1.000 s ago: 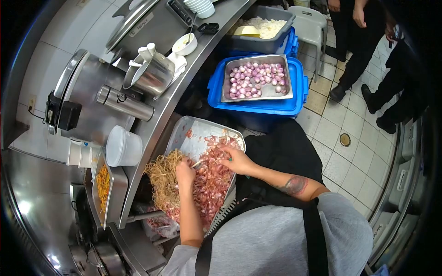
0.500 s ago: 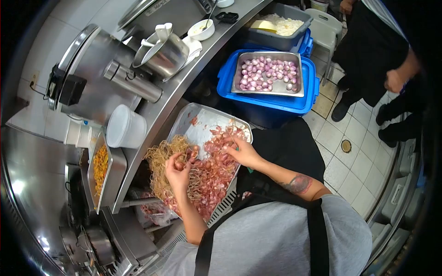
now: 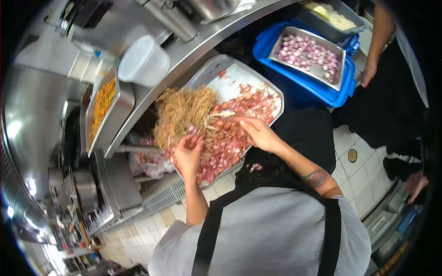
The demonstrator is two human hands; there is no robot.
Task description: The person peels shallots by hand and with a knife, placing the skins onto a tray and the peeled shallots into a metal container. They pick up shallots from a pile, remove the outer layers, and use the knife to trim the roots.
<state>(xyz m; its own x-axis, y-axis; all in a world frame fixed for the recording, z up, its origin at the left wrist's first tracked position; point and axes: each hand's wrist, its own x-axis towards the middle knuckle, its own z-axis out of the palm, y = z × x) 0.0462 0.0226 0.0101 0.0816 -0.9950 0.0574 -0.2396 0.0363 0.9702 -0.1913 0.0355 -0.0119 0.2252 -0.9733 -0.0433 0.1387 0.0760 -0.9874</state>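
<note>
My left hand (image 3: pixel 188 156) is over the near left part of a large tray (image 3: pixel 205 73), its fingers curled round what looks like a small reddish shallot (image 3: pixel 192 130). My right hand (image 3: pixel 260 134) is over the right side of the tray, thumb and fingers pinched together; whatever they grip is hidden. A pale, thin strip (image 3: pixel 224 113) lies just beyond those fingertips. Under both hands spread loose shallot skins (image 3: pixel 218 158), with a few unpeeled shallots (image 3: pixel 225 124) among them. A tangled heap of dry, straw-coloured roots (image 3: pixel 182 110) fills the tray's left side.
Peeled purple shallots (image 3: pixel 306 53) sit in a steel pan (image 3: pixel 338 83) on a blue lidded bin (image 3: pixel 294 78). A steel counter (image 3: pixel 202 46) runs along the left, bearing a white tub (image 3: pixel 145 62) and a pan of orange pieces (image 3: pixel 103 106). Another person (image 3: pixel 386 87) stands at right.
The camera view has shifted, so the pan and bin sit further right and higher. My right hand has drawn back from the skins, and my left hand sits lower against the root heap.
</note>
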